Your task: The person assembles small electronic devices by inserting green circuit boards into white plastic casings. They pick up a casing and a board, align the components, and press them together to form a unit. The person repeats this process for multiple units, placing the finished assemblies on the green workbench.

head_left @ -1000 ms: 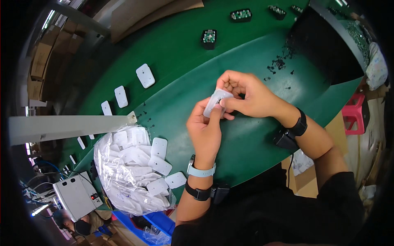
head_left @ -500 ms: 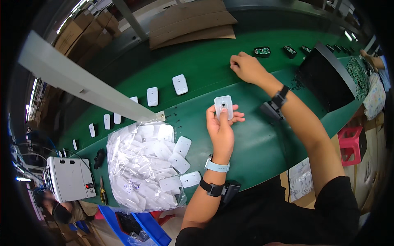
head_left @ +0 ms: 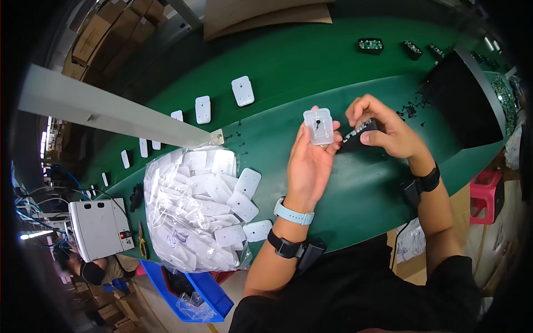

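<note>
On the upturned fingers of my left hand point(head_left: 311, 164) rests a white plastic cover point(head_left: 327, 135), its hollow side up, with a small black part point(head_left: 318, 124) at its middle. To the right, my right hand point(head_left: 391, 130) pinches a black case point(head_left: 368, 128) with a circuit board in it, tilted on its side. The case is close to my left fingertips; whether it touches them I cannot tell. Left of my left wrist lies a clear plastic bag point(head_left: 172, 222) full of white covers, several of them spilling out at its right side.
White covers point(head_left: 242, 91) stand in a row along the green belt behind the bench. Black cases with boards point(head_left: 370, 45) lie at the far right, near a large black bin point(head_left: 463, 100). A grey post point(head_left: 122, 111) crosses at left. Pliers point(head_left: 142, 241) lie beside a white machine point(head_left: 100, 230).
My right hand has come back from the belt with a black case in its fingers. My left hand has opened its thumb away from the white cover and turned palm up.
</note>
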Demonstrator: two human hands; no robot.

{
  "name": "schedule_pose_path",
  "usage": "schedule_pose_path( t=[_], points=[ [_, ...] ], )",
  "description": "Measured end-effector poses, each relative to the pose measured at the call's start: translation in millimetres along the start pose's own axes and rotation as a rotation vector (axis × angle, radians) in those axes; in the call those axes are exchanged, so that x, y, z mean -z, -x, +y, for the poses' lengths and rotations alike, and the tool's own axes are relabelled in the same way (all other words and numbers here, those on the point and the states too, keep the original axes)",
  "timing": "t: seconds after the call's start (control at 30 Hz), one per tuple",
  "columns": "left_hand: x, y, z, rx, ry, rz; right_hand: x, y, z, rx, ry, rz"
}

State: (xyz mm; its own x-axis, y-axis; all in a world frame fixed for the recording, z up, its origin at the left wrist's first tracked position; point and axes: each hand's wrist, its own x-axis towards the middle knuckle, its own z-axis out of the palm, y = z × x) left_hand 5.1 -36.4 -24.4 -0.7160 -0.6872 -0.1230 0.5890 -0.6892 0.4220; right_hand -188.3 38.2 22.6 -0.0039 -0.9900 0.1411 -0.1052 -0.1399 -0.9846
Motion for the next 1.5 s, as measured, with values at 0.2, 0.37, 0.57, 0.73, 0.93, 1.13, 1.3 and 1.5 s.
schedule_pose_path(
  t=[0.2,0.37,0.57,0.73,0.93,1.13,1.3,1.5],
  points=[
    [-2,0,2,0.108,0.079,-0.018,-3,3,14,0.079,-0.129,0.13],
    [-2,1,1,0.119,0.1,-0.024,5,5,17,0.068,-0.074,0.206],
    [-15,3,0,0.101,0.012,0.016,-4,6,7,0.169,-0.004,0.259],
    [-10,7,-6,0.171,-0.149,0.002,-8,7,7,0.178,0.202,0.205],
    [-15,8,-7,0.165,-0.351,-0.026,-8,6,3,0.202,0.353,0.179],
    [-14,9,-8,0.096,-0.492,-0.033,-10,5,10,0.276,0.374,0.183],
    [-10,10,-11,-0.093,-0.564,-0.009,-13,4,9,0.188,0.251,0.222],
    [-8,8,-22,-0.676,-1.301,0.172,-25,-1,22,-0.194,-0.122,0.269]
  ],
)
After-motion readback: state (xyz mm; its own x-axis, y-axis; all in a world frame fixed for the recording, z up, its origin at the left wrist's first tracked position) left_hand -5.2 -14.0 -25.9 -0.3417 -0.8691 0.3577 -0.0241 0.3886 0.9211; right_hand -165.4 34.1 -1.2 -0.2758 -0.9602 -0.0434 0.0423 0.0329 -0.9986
